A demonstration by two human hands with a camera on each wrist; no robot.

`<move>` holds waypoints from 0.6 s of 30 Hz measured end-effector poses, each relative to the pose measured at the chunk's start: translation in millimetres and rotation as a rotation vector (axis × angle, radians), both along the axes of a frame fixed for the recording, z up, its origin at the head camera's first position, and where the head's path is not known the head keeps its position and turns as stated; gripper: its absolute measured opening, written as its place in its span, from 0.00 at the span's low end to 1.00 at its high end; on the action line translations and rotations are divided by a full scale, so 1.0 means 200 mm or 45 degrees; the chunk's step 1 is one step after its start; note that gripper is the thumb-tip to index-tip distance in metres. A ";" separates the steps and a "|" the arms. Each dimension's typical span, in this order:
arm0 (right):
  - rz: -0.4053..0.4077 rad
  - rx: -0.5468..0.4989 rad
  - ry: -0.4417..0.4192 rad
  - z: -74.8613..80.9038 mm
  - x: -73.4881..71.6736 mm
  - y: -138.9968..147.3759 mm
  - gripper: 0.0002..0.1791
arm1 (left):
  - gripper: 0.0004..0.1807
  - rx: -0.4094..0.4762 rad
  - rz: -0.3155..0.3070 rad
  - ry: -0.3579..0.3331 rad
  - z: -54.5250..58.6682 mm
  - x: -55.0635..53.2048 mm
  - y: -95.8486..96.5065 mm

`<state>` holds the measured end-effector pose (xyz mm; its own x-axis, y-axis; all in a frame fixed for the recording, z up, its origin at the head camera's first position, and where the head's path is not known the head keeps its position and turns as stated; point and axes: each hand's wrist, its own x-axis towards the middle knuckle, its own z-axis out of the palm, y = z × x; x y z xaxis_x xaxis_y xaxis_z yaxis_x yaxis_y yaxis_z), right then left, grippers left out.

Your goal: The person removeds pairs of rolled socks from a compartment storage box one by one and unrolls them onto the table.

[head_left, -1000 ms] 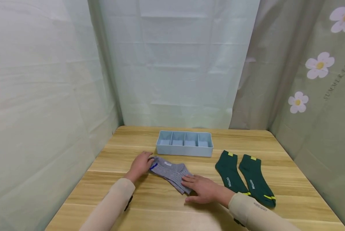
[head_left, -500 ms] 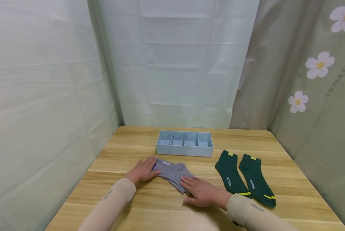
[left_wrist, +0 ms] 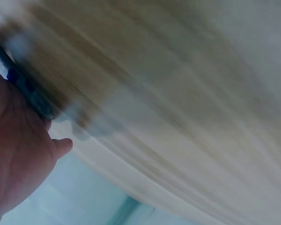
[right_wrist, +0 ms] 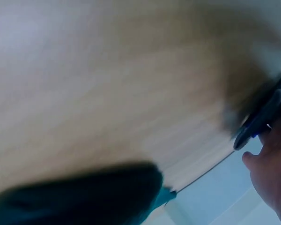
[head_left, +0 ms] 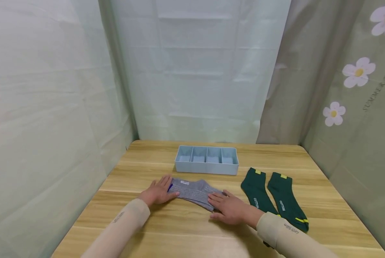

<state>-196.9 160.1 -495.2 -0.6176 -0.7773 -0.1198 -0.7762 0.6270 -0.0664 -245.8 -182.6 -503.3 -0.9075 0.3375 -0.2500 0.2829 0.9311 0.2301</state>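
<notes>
A pair of grey socks [head_left: 194, 191], one stacked on the other, lies flat across the middle of the table, with "COTTON" lettering and a blue stripe at the left end. My left hand [head_left: 158, 190] rests on that left end with its fingers extended. On the opposite end lies my right hand [head_left: 232, 208], fingers straight and pressing the fabric. Both wrist views catch only the edge of the socks beside the palm: the left one shows the grey sock edge [left_wrist: 25, 86], the right one a dark sock edge [right_wrist: 262, 117].
Behind the grey socks stands a light blue organizer box [head_left: 206, 167] with several compartments. Two dark green socks [head_left: 258, 190] with yellow marks lie side by side at the right, close to my right forearm. Fabric curtains [head_left: 195, 71] enclose the wooden table [head_left: 166, 233].
My left hand has come down flatter onto the sock end. My right hand has shifted slightly right and away from me, and the socks' right end has turned with it.
</notes>
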 end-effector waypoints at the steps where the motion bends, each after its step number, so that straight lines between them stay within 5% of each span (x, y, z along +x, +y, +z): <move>1: -0.012 0.005 0.018 0.00 -0.01 0.01 0.37 | 0.57 -0.011 -0.003 0.008 -0.01 0.01 -0.01; 14: -0.069 0.024 0.191 0.03 -0.06 0.01 0.32 | 0.53 -0.045 -0.088 0.030 0.08 0.17 0.00; 18: -0.172 -0.055 0.184 0.03 -0.03 -0.03 0.32 | 0.39 0.040 -0.152 0.183 0.09 0.14 0.01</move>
